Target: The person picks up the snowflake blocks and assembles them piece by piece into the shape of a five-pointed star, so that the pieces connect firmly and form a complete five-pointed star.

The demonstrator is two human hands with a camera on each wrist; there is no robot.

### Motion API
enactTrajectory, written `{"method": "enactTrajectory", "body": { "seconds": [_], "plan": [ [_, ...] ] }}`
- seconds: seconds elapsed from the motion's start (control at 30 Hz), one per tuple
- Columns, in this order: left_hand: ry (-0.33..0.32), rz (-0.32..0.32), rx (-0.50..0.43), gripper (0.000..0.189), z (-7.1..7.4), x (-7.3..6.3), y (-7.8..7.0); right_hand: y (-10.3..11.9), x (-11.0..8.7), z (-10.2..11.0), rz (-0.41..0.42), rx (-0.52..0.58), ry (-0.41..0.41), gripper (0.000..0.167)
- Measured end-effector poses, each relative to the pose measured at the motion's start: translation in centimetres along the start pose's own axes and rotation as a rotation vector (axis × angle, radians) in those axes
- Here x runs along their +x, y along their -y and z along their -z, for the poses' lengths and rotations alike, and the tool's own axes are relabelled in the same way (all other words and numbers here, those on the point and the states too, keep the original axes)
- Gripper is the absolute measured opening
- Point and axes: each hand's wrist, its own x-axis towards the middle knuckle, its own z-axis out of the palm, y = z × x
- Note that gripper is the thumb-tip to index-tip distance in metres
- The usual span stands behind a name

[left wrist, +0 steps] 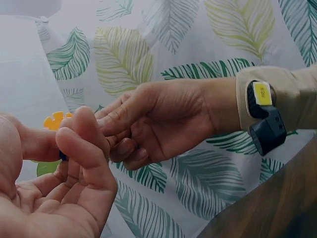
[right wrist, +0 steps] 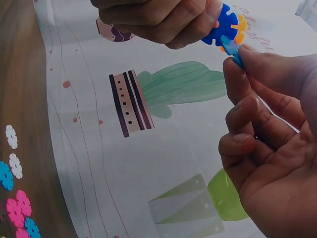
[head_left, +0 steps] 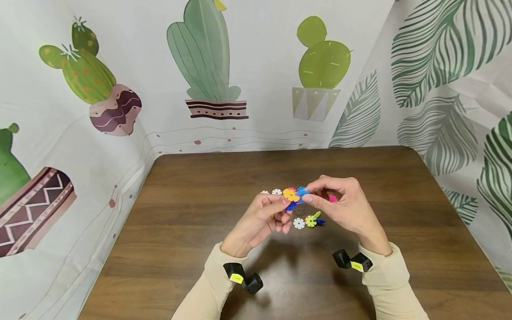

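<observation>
Above the table, my left hand (head_left: 260,222) pinches a dark blue snowflake disc (right wrist: 221,29) between thumb and fingers. A yellow-orange snowflake disc (head_left: 290,194) sits against the dark blue one, and the two look joined. From the other side my right hand (head_left: 348,206) pinches a light blue snowflake disc (right wrist: 237,57) at thumb and fingertip. Its edge meets the dark blue and yellow pair; whether it is slotted in, I cannot tell. In the left wrist view, the fingers cover most of the pieces, leaving part of the yellow disc (left wrist: 55,120) visible.
Loose discs lie on the wooden table (head_left: 192,191) behind and below my hands: a white disc (head_left: 298,223), a lime green disc (head_left: 310,221) with other pieces joined on, a pink disc (right wrist: 16,213) and a teal disc (right wrist: 5,175). A printed cloth (head_left: 264,66) hangs behind the table.
</observation>
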Motion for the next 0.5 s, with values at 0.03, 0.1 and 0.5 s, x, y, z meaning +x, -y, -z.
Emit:
{"method": "enactTrajectory", "body": {
  "seconds": [0.03, 0.1, 0.5],
  "plan": [
    [-0.007, 0.007, -0.011, 0.026, -0.02, -0.02, -0.04, -0.05, 0.01, -0.02, -0.001, 0.0, 0.002, 0.024],
    [-0.025, 0.017, -0.029, 0.026, -0.07, -0.08, -0.14, -0.13, 0.02, -0.03, 0.007, 0.004, 0.008, 0.025],
    [-0.013, 0.003, -0.056, 0.025, -0.04, -0.2, -0.04, -0.46, 0.11, -0.18, 0.06, 0.095, 0.071, 0.03]
  ]
}}
